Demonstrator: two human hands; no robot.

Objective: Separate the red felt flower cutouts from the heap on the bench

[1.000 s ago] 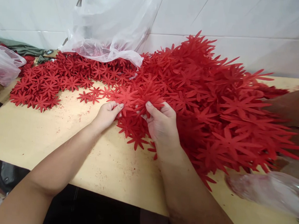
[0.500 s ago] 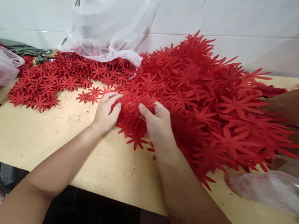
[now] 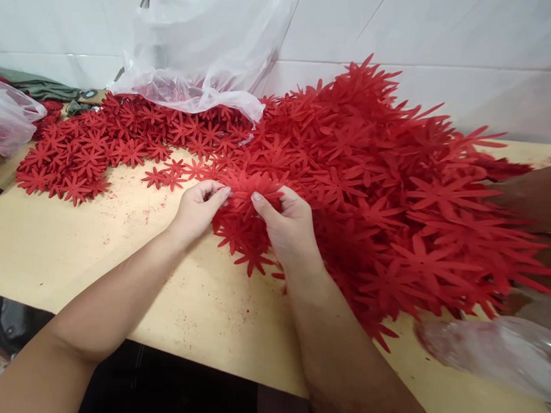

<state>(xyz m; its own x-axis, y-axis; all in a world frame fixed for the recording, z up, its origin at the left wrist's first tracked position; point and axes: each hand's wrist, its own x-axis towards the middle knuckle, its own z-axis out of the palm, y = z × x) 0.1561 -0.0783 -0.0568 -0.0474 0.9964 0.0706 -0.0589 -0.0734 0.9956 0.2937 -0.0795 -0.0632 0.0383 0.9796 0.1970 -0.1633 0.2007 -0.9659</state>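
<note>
A layered red petal piece (image 3: pixel 251 187) is held between both hands at the near left edge of a big heap of red flower-shaped cutouts (image 3: pixel 374 168). My left hand (image 3: pixel 199 208) pinches its left side between thumb and fingers. On its right side, my right hand (image 3: pixel 288 219) grips it, thumb on top and the other fingers partly hidden beneath. Just below the hands, several loose cutouts (image 3: pixel 250 259) lie at the heap's edge.
A lower pile of darker red cutouts (image 3: pixel 75 153) spreads to the left on the pale table (image 3: pixel 214 326). A clear plastic bag (image 3: pixel 205 49) hangs behind it against the tiled wall. Another plastic bag (image 3: pixel 494 350) lies at the right, and one (image 3: pixel 7 115) at far left.
My left hand's thumb and fingers have closed onto the left side of the petal piece. My right hand keeps its grip, shifted very slightly left.
</note>
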